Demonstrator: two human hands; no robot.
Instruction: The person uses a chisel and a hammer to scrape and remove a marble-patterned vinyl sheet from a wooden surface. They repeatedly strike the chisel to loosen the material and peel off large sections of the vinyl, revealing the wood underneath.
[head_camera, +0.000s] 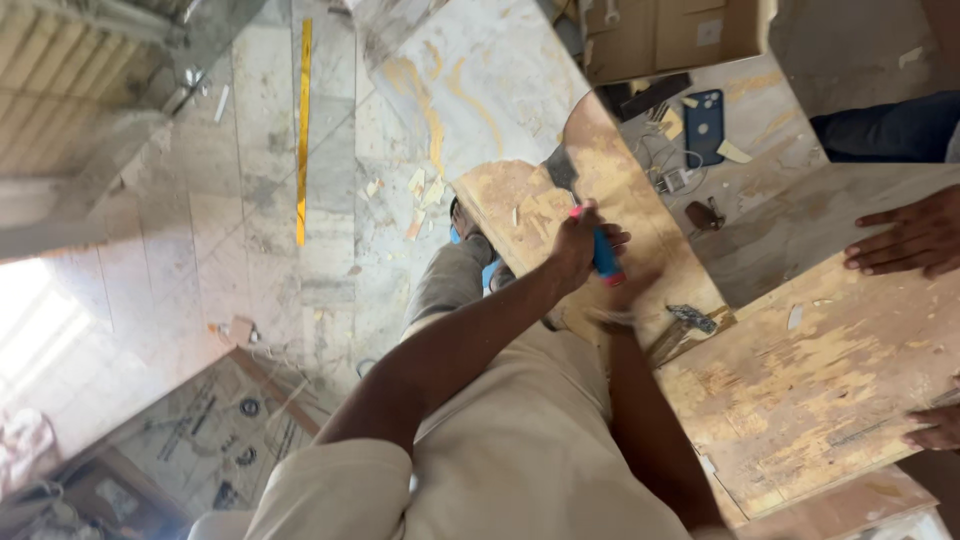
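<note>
While the left hand (578, 245) wraps shut on the blue-handled tool (603, 256) at the plywood sheet's (800, 390) near edge, right hand (612, 318) is blurred, grip unclear. Sheet looks stiff, rough; take it by edges.

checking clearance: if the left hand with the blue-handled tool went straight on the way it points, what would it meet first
Likely the bare plywood board under the left hand and its blue-handled tool; depth is unclear.

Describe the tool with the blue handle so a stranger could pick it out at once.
Start at the big worn plywood board. At its curved, sawn edge, the person's left hand grips the tool. Its bright blue handle with pink trim stands out against the brown wood.
</note>
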